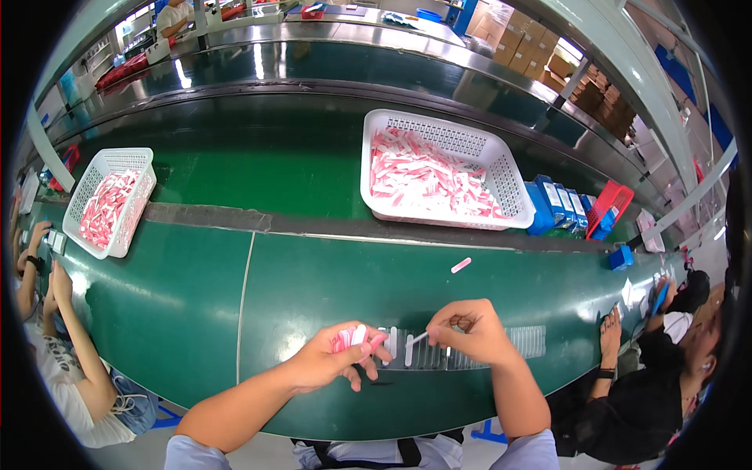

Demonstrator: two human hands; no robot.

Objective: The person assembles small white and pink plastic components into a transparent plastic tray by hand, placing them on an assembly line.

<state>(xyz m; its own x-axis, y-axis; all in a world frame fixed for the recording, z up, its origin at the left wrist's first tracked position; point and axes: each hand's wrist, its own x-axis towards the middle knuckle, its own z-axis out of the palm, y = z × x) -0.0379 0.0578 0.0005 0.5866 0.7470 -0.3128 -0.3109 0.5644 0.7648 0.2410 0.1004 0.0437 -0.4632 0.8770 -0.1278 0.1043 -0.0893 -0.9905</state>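
Observation:
Over the green table, my left hand [323, 363] is closed around a small bunch of pink-and-white flat strips [359, 335] with rounded ends. My right hand [479, 338] pinches one pale flat strip [420, 338] between thumb and fingertips. That strip is tilted over a clear plastic tray [526, 342] with a row of narrow slots. Two white strips [409, 350] stand out at the tray's left end, beside my left fingers. My right hand and wrist cover part of the tray's middle. Beyond it, a single pink strip [461, 265] lies on the tabletop.
A large white basket [509, 176] heaped with strips stands beyond my hands, with blue boxes [558, 205] and a red basket [610, 205] to its right. Another white basket [125, 227] is at left. Co-workers' arms [78, 329] reach in from both sides.

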